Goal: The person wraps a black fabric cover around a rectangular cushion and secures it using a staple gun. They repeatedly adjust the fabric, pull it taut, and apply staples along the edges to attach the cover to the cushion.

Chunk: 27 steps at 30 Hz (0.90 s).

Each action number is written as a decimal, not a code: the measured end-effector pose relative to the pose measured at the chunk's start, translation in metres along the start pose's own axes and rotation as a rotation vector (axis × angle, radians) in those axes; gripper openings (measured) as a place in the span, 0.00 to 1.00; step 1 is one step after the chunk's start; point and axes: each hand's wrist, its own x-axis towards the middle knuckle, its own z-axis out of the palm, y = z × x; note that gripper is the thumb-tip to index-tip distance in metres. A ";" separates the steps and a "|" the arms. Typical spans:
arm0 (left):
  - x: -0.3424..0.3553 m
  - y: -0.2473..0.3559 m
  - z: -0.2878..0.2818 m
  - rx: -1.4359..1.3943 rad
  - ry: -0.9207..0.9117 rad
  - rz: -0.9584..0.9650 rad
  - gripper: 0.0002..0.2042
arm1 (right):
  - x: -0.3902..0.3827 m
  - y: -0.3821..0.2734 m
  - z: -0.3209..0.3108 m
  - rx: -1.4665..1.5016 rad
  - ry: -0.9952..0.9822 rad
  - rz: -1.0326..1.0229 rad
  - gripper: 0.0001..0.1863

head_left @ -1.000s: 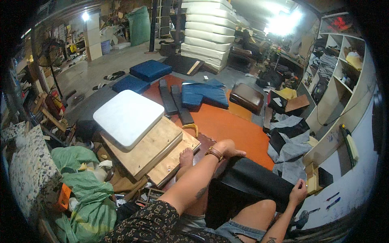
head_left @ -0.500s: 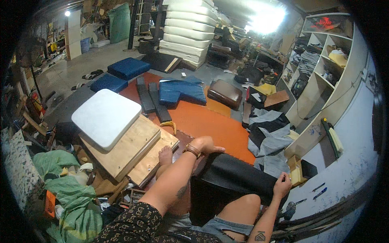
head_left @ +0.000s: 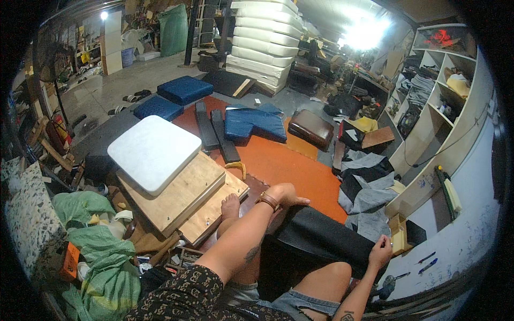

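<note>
Head view. The person sits on the floor with a long black cushion (head_left: 326, 238) lying across the lap, slanting from upper left to lower right. The left hand (head_left: 286, 195) rests palm-down on the cushion's upper left end, fingers spread flat and not closed around anything; a brown wristband (head_left: 267, 200) circles the wrist. The right hand (head_left: 381, 250) sits at the cushion's lower right end with fingers curled against its edge; whether it actually grips the edge cannot be told. A bare foot (head_left: 230, 206) lies just left of the left forearm, touching the near corner of a wooden board (head_left: 187, 195). A white foam pad (head_left: 153, 151) lies on the far end of that board. Beyond the cushion spreads an orange mat (head_left: 289, 166); at its far edge rest a blue cushion (head_left: 254, 124), two dark strips (head_left: 217, 131) and a brown cushion (head_left: 311, 128). Green sacks (head_left: 99, 251) are heaped at the person's left. White shelves (head_left: 444, 107) stand along the right wall, and white foam slabs (head_left: 265, 37) are stacked far behind.
</note>
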 end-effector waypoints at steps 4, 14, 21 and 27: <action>0.001 0.001 0.000 -0.022 -0.021 -0.019 0.45 | -0.001 0.000 0.000 0.042 0.013 -0.008 0.14; 0.001 0.003 -0.001 0.022 -0.039 -0.039 0.45 | -0.001 -0.003 -0.001 0.026 0.030 -0.013 0.14; 0.001 0.000 0.000 0.048 -0.030 -0.007 0.45 | -0.002 -0.003 0.001 0.028 0.033 -0.011 0.14; 0.004 -0.003 0.004 0.086 0.002 -0.022 0.45 | -0.001 -0.001 0.004 0.034 0.037 -0.022 0.15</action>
